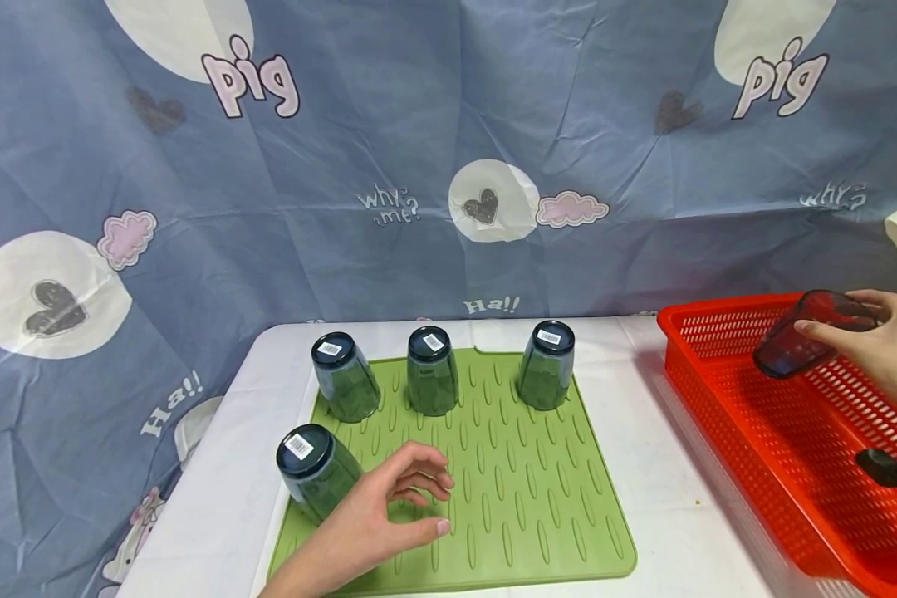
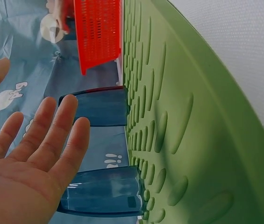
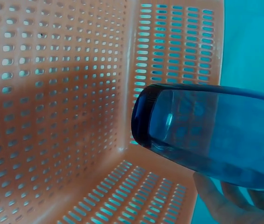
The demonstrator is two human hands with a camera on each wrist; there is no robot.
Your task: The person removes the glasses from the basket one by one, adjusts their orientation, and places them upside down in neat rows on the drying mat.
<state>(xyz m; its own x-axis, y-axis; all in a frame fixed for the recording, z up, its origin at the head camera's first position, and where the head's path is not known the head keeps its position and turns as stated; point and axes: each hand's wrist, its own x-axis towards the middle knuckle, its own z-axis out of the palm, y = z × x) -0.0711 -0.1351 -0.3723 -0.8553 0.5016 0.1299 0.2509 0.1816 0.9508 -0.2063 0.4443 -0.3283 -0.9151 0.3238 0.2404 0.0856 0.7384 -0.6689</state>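
Observation:
My right hand [image 1: 885,336] grips a dark blue drinking glass [image 1: 811,336] near its rim, tilted over the red basket [image 1: 785,498]. In the right wrist view the thick base of this glass [image 3: 206,135] points into the basket. Over the green drying mat [image 1: 523,498] my left hand [image 1: 377,515] hovers with relaxed, slightly bent fingers and holds nothing. Close behind it stands an upside-down glass [image 1: 317,473] at the mat's left. Three more upside-down glasses, left [image 1: 346,378], middle [image 1: 432,374] and right [image 1: 546,365], line the mat's far edge.
The mat lies on a white-covered table [image 1: 665,531], with the perforated basket to its right. A blue printed cloth [image 1: 389,124] hangs behind the table. Inside the basket's right side, a black strap-like part [image 1: 889,469] shows near my right wrist.

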